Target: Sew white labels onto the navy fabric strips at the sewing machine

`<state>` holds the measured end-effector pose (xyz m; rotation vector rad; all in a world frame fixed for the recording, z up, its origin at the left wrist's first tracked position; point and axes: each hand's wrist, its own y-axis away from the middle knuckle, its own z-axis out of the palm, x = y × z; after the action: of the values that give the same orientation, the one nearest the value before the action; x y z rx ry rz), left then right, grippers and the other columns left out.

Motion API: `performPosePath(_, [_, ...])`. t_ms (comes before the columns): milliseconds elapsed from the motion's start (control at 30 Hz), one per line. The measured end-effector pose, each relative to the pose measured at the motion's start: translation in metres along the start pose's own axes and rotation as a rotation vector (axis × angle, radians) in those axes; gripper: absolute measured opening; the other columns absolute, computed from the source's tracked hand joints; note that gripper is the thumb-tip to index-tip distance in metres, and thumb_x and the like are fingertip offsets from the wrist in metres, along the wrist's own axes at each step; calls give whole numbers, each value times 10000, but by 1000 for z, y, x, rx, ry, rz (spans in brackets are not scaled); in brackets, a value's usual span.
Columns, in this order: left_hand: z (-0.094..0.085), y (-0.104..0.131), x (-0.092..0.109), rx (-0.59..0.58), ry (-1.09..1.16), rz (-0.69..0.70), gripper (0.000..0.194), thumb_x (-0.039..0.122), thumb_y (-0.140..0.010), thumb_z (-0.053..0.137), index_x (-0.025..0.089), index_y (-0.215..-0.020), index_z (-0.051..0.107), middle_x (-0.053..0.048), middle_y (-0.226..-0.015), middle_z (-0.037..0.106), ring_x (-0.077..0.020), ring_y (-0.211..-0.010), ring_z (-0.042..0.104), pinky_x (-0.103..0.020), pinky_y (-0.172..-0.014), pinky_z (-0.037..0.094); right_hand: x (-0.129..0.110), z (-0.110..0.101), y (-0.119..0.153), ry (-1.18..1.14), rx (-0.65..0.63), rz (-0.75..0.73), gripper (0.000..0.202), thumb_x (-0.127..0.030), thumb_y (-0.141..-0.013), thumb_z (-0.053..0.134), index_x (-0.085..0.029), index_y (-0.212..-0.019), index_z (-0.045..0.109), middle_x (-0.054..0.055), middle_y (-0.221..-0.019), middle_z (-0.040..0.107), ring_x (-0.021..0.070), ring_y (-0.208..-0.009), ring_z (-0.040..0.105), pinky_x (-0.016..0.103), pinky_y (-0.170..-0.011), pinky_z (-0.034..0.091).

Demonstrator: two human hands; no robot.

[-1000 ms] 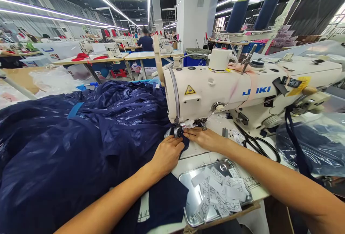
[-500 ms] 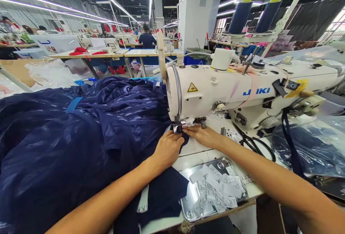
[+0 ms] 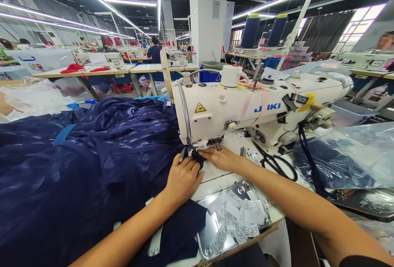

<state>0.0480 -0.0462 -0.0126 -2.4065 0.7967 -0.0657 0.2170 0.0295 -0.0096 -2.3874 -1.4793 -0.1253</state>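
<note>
Navy fabric [image 3: 92, 152]: large gathered heap, with lighter patterned bands. The bulk lies to the left of both hands' fingers; a small dark portion reaches the presser foot [image 3: 191, 152], just beyond the left fingertips.
Fabric lie: the heap's long spread runs sideways, extending leftward from the fingers. The left hand is the nearer to the bulk; at the presser foot, both hands are close.
Left hand [image 3: 181, 181]: back upward, fingers slightly spread and bent over the fabric on the near side of the foot, thumb standing apart. Whether cloth is pinched cannot be told.
Right hand [image 3: 222, 158]: reaches in from the right, fingertips at the fabric just right of the foot. Grip beneath cannot be told.
Sewing machine [image 3: 212, 99]: head directly above and beyond the fingers, arm running off to the right.
Metal tray [image 3: 203, 236]: on the table [image 3: 212, 186], nearer the wearer than the fingers, bearing loose printed labels [image 3: 237, 213].
Scissors [image 3: 277, 164]: black-handled, right of the right fingers, beyond the forearm.
Plastic bag [image 3: 366, 152]: clear, with dark contents, well to the right of the fingers.
Thread cones [image 3: 250, 31]: two, navy, on a stand beyond the machine.
</note>
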Motion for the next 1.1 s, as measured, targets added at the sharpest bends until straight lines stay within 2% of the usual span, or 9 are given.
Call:
performPosePath(100, [-8,9,-2,-32,-34,-18,154,220,-783,477,144,-843,597,-73,-808,658,-241,-848,578,-449,-851,325,-4,-5,1,10,9,4,308,-80,-832,404,-50,-1100,555,152,-1042,607,229,-917,565,376,-818,433])
performPosePath(200, [-15,12,-18,-99,-71,-60,185,106,-744,435,159,-813,599,-59,-761,650,-229,-796,582,-432,-819,351,-13,-11,5,-18,46,63,259,-161,-838,427,-77,-1008,603,133,-936,616,242,-860,555,426,-813,409])
performPosePath(367, [-16,-1,-53,-138,67,-282,264,49,-670,407,154,-832,587,-51,-798,667,-191,-754,596,-344,-752,413,-33,-13,9,-156,102,138,286,-300,-820,506,-109,-1010,600,112,-942,570,237,-883,515,393,-801,422])
performPosePath(467, [-15,-6,-56,-149,121,-346,289,60,-668,410,156,-879,583,-44,-803,663,-188,-766,597,-351,-752,411,-38,-9,9,-152,131,156,289,-269,-829,496,-95,-1043,584,121,-947,552,238,-893,497,385,-797,428])
performPosePath(533, [-16,-5,-49,-106,90,-278,293,87,-675,445,161,-924,582,-60,-880,650,-204,-834,585,-383,-786,392,-37,-6,10,-176,149,152,282,-242,-836,479,-99,-1055,583,118,-948,549,232,-886,494,382,-793,433])
performPosePath(633, [-17,-1,-36,-24,-31,-34,259,152,-706,517,182,-951,595,-78,-984,622,-248,-966,532,-444,-870,328,-32,-1,11,-254,178,141,283,-204,-844,453,-106,-1076,583,116,-954,550,214,-863,499,373,-778,444])
performPosePath(733, [-11,1,-30,25,-135,130,170,159,-762,513,187,-894,616,-62,-919,635,-244,-964,518,-449,-894,295,-25,3,11,-380,217,141,266,-159,-826,465,-129,-1049,608,104,-943,561,196,-848,511,361,-771,452])
performPosePath(933, [6,-7,-33,-1,-67,204,195,136,-815,465,184,-691,608,-2,-658,599,-166,-739,525,-389,-815,333,-14,13,10,-645,344,129,204,-116,-801,491,-176,-898,660,64,-908,592,165,-884,533,332,-816,448])
performPosePath(1100, [4,-8,-35,-92,34,231,252,168,-862,412,190,-731,625,-12,-698,611,-146,-742,529,-344,-776,360,-14,8,12,-581,314,82,217,-134,-835,452,-161,-894,659,71,-896,596,168,-879,536,325,-811,451])
